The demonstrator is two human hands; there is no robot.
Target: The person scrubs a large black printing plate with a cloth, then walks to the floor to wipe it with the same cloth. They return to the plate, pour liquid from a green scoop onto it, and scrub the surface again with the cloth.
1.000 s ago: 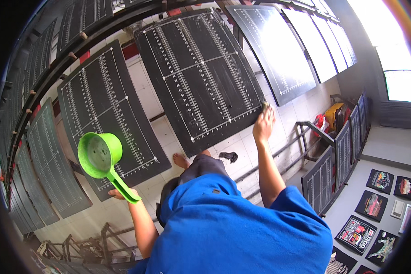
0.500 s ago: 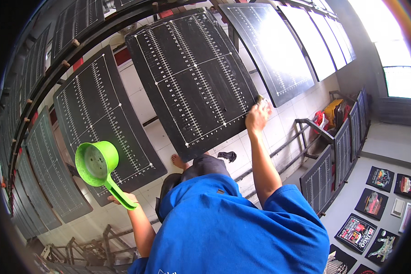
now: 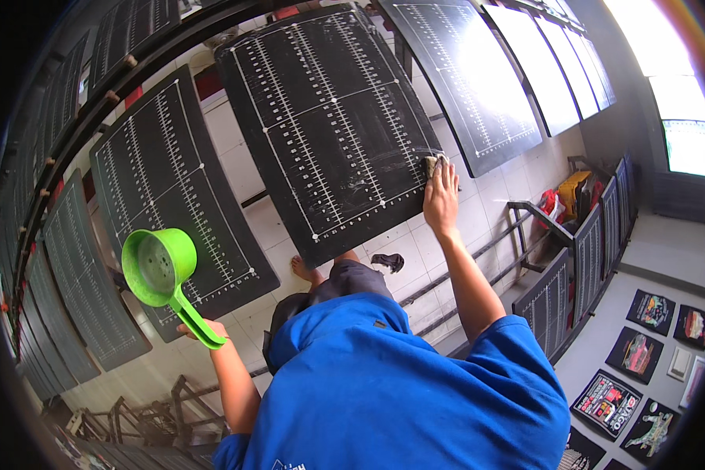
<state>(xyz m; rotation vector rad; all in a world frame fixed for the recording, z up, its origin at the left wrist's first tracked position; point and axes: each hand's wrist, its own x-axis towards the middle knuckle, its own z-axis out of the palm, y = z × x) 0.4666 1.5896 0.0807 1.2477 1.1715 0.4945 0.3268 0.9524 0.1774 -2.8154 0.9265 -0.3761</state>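
In my left hand (image 3: 205, 332) is the handle of a green plastic dipper (image 3: 182, 262). Its round cup is tilted so that a little liquid with dark specks shows inside. A black board (image 3: 313, 168) printed with white ruler scales and grid lines lies in front of me, wet-looking streaks across its surface. My right hand (image 3: 442, 196) presses a small yellowish-grey sponge or wadded cloth (image 3: 431, 165) onto the board near its right edge, the fingers stretched over it.
Similar boards lie in rows to the left (image 3: 184, 188) and right (image 3: 470, 86), the right ones glaring with window light. A lower metal rack (image 3: 544, 223) with a yellow crate (image 3: 573, 190) stands at right. A dark cloth (image 3: 388, 262) lies on the tiled floor near my feet.
My right hand has brought the sponge or cloth from the board's right edge inward onto its surface, flattening over it. Pale curved streaks now show beside it. The left hand still holds the dipper.
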